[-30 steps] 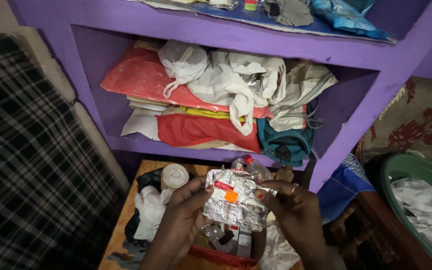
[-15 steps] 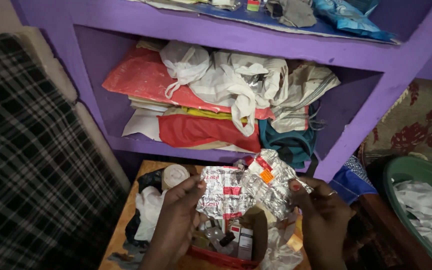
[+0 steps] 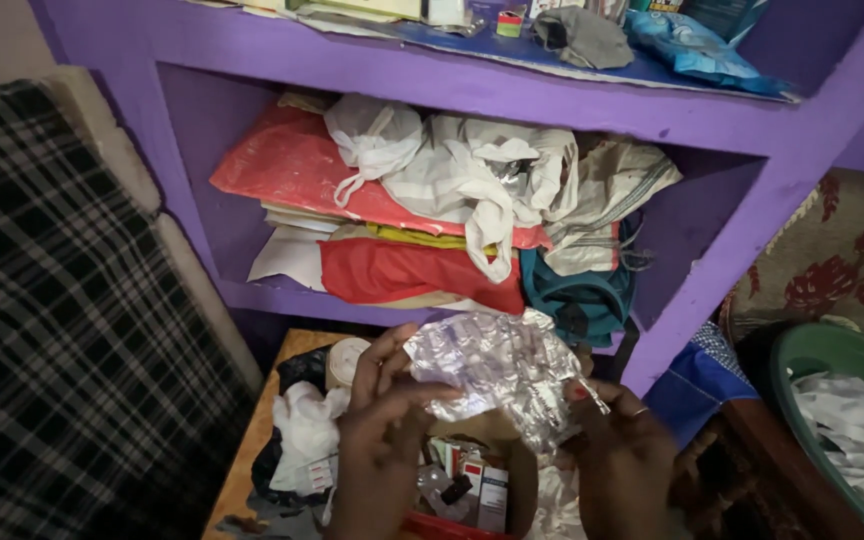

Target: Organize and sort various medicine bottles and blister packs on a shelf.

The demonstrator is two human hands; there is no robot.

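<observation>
Both hands pinch foil strips above the red box: left hand at one edge, right hand at the other. Loose grip there; crumpled foil could slip down.

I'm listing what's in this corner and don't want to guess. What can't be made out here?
Head view only:
- Foil strips: what they contain, since only crumpled silver shows; the left hand and right hand cover their lower edges.
- Red box: its contents are small, partly behind the hands and cut by the bottom edge.
- Green tub: cut by the right edge.
- Top shelf: its items are cut by the top edge.
</observation>
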